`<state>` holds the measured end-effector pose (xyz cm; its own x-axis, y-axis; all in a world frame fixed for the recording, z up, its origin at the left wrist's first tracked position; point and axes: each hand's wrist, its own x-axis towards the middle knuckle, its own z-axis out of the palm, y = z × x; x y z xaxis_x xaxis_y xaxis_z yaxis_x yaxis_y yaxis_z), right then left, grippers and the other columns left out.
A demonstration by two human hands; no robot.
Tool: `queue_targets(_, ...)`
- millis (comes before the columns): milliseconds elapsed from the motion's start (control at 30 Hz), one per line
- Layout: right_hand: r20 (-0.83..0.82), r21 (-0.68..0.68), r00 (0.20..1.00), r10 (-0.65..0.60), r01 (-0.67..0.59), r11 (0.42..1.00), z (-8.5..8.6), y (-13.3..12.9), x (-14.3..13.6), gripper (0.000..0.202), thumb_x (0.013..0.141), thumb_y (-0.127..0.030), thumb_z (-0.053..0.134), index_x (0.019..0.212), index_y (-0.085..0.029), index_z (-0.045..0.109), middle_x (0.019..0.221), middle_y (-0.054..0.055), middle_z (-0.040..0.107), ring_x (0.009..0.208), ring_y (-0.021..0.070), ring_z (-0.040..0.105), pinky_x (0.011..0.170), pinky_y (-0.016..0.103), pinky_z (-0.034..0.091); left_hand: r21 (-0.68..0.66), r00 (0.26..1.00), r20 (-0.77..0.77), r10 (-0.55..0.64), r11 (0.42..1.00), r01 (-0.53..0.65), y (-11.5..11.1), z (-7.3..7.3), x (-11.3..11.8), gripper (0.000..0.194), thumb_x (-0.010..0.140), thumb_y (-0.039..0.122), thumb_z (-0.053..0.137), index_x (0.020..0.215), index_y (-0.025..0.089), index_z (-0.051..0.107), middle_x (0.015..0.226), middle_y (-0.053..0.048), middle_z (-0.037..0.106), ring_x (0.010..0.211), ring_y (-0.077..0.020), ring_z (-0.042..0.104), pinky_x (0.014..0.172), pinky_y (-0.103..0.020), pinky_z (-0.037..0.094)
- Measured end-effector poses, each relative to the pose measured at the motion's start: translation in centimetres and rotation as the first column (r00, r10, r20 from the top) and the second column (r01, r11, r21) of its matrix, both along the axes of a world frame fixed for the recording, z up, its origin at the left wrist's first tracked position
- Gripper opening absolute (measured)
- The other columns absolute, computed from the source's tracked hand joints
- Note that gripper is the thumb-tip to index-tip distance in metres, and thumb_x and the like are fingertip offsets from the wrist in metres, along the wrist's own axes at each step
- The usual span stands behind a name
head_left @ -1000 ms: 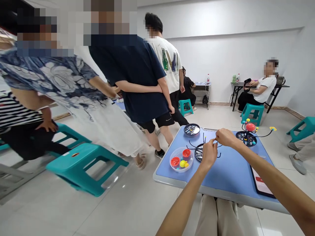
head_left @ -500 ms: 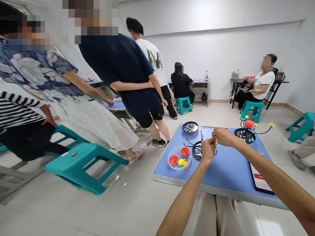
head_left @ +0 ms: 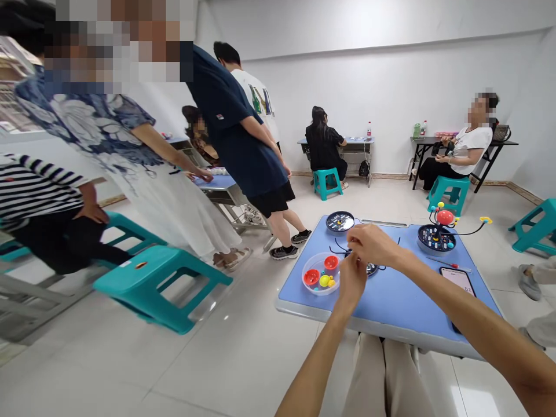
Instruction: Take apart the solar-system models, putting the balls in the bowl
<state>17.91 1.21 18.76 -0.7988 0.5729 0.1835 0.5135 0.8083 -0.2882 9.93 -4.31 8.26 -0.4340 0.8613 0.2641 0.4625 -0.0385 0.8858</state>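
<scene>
My left hand (head_left: pixel 353 277) and my right hand (head_left: pixel 374 243) meet above the table, fingers pinched together. What they pinch is hidden by the fingers. Thin curved black rods (head_left: pixel 341 245) stick out on both sides of my hands, over a round black base (head_left: pixel 372 269) that they mostly cover. Just left of my left hand sits a clear round dish (head_left: pixel 313 292) with red half-shells (head_left: pixel 311 277), a yellow ball (head_left: pixel 324 281) and small beads. At the right stands a planet model (head_left: pixel 436 238) with a red ball and coloured beads on curved rods.
Another round black base (head_left: pixel 340 222) lies at the table's far left corner. A phone (head_left: pixel 457 281) and a red-handled screwdriver (head_left: pixel 452 265) lie near my right forearm. Teal stools (head_left: pixel 156 278) and several people stand or sit around the blue table (head_left: pixel 403 301).
Both my hands have moved left, still together, and now cover more of the black base. The phone's screen shows a different display. The view has shifted slightly.
</scene>
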Motion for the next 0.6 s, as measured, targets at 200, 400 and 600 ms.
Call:
queue_targets(200,0.315,0.003,0.940,0.131,-0.139,0.990,-4.0,-1.7,-4.5,0.020,0.085,-0.011,0.055,0.100,-0.011,0.068,0.099,0.015,0.070,0.084,0.0206,0.065,0.062,0.024,0.038,0.044,0.941,0.161,0.297,0.950,-0.308,-6.4,-2.7,-4.8,0.031,0.086,0.037,0.050,0.101,0.019,0.071,0.077,-0.003,0.072,0.068,-0.0167,0.066,0.066,-0.029,0.051)
queue_targets(400,0.469,0.002,0.873,0.133,-0.152,0.988,-5.3,-2.2,-5.6,0.019,0.088,-0.018,0.057,0.098,-0.013,0.072,0.097,0.016,0.072,0.085,0.0225,0.068,0.067,0.026,0.043,0.029,0.924,0.137,0.356,0.931,-0.363,-7.0,-3.5,-6.9,0.031,0.083,0.039,0.054,0.098,0.019,0.073,0.092,-0.007,0.076,0.080,-0.0200,0.069,0.075,-0.032,0.055)
queue_targets(600,0.230,0.129,0.964,-0.136,0.108,0.986,-2.1,2.9,-2.0,0.028,0.093,-0.017,0.046,0.091,-0.016,0.074,0.096,0.013,0.073,0.087,0.0201,0.066,0.067,0.024,0.039,0.066,0.981,0.121,0.153,0.985,-0.162,-4.3,-1.6,-3.1,0.033,0.088,0.037,0.050,0.100,0.017,0.074,0.062,-0.002,0.066,0.056,-0.0143,0.059,0.056,-0.024,0.047)
